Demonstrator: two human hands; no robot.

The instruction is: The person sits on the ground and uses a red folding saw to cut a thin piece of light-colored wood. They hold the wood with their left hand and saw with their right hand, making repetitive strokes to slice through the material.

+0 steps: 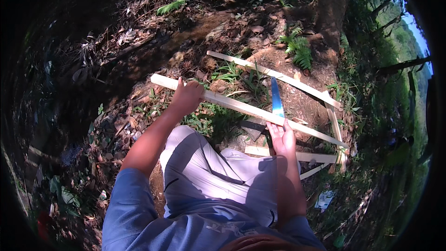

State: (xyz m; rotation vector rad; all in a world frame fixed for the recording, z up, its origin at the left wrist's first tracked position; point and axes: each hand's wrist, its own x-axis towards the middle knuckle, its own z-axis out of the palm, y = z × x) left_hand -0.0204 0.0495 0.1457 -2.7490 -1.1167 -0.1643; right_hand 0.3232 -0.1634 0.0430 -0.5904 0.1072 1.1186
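A long pale wooden strip (237,105) runs slantwise in front of me, from upper left to lower right. My left hand (188,96) is closed round it near its left end. Farther along, my right hand (282,138) is turned palm up beneath the strip, its thumb on one side and its fingers on the other. Just beyond the strip lies a blue saw blade (276,95); its near end is hidden behind the wood. The strip's right end meets or overlaps a crosswise wooden piece (333,123); whether they are joined I cannot tell.
Another long wooden strip (274,73) lies farther off, reaching the crosspiece. A nearer wooden piece (309,157) is partly behind my right arm. A dark block (253,129) sits by my knees. Leaf litter, ferns (299,51) and a tree trunk (329,14) surround the dirt slope.
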